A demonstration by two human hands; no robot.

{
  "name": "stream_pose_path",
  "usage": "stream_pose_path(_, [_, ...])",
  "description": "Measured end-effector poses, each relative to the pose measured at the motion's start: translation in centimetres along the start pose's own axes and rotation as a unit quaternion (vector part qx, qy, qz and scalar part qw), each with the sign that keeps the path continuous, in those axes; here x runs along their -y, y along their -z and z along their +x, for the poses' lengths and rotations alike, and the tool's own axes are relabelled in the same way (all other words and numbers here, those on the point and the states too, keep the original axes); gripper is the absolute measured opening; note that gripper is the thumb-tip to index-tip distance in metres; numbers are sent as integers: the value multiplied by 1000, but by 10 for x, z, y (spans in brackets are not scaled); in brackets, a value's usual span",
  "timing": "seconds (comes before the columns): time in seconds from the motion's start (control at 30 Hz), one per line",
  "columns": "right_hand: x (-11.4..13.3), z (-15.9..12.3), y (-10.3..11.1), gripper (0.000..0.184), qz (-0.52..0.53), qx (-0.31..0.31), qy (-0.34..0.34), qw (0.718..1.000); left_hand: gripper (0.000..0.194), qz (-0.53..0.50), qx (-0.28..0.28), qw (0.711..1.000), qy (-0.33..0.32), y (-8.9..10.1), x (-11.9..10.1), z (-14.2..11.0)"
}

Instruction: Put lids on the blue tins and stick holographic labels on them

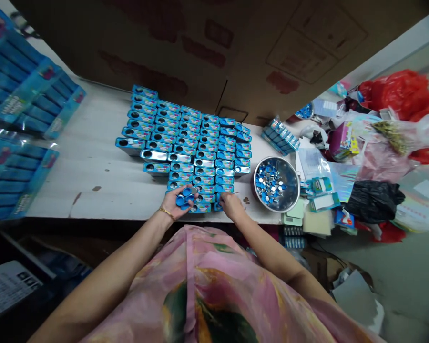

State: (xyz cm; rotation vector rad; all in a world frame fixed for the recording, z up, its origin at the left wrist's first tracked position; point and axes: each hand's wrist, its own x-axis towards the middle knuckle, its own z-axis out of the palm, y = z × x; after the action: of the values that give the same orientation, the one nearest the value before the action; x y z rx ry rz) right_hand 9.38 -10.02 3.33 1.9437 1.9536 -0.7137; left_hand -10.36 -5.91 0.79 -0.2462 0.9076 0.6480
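Observation:
My left hand [170, 204] is cupped palm up around several small round blue caps [185, 196], at the near end of rows of small blue boxes [188, 127]. The boxes stand on edge, packed side by side, with round openings along their top faces. Many openings in the left columns look dark, while those in the right columns look blue. My right hand [233, 206] is closed, its fingertips down on the nearest box [218, 205] of a right-hand column. Whatever those fingers pinch is hidden. A steel bowl [296, 193] with loose blue and silver caps [270, 185] stands to the right.
A large cardboard box [186, 52] walls off the back of the white table [89, 176]. Wrapped stacks of blue boxes [25, 85] rise at the left. On the right are a small wrapped pack [280, 136], a black bag [373, 200] and red bags [400, 93].

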Motion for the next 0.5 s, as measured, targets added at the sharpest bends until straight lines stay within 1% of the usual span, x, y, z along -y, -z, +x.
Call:
stream_pose_path(0.1, [6,4,-10,23,-49,30,-21,998,10,-9,-1,1000,-2,2,1,-3])
stream_pose_path(0.2, [14,15,-12,32,-79,43,-31,995,9,-13,-2,1000,-2,1,3,-5])
stream_pose_path(0.3, [16,24,-13,34,-96,59,-34,993,8,-10,-2,1000,-4,1,5,-7])
stream_pose_path(0.4, [13,25,-9,33,-98,65,-30,993,8,-8,3,1000,-8,1,6,-9])
stream_pose_path(0.47, [12,21,-1,32,-96,72,-22,992,7,-6,-1,1000,-10,2,6,-11])
stream_pose_path(0.5, [13,19,4,30,-88,66,-15,994,7,-2,-4,1000,-10,3,6,-11])
